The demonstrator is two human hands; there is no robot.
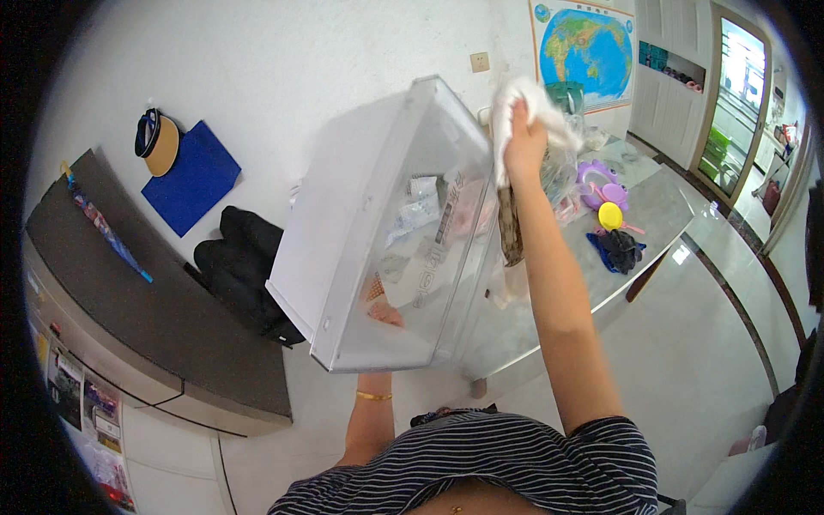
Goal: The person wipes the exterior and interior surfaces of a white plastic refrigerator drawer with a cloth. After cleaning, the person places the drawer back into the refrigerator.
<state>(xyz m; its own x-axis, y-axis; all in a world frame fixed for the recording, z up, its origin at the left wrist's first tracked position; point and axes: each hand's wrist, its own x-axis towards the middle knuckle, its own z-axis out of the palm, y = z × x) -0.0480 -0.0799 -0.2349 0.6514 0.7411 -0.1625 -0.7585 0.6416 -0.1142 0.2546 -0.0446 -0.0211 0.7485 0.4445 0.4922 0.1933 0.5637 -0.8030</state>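
A large clear plastic box (412,244) with a white side is held up and tilted in front of me. Through its see-through wall shows my left hand (386,315), its fingers curled, supporting the box from behind or beneath; the exact grip is blurred by the plastic. A gold bracelet (374,396) circles that wrist. At the box's upper right edge, my right hand (526,148) grips a white cloth (508,116), which is bunched over the fingers and hangs beside the box.
On the grey table (663,193) lie purple plastic toys (595,177), a yellow round toy (610,215), a dark bundle (623,251) and clear plastic bags (560,174). A dark-topped cabinet (161,290) stands at left, with a black bag or garment (244,270) beside it.
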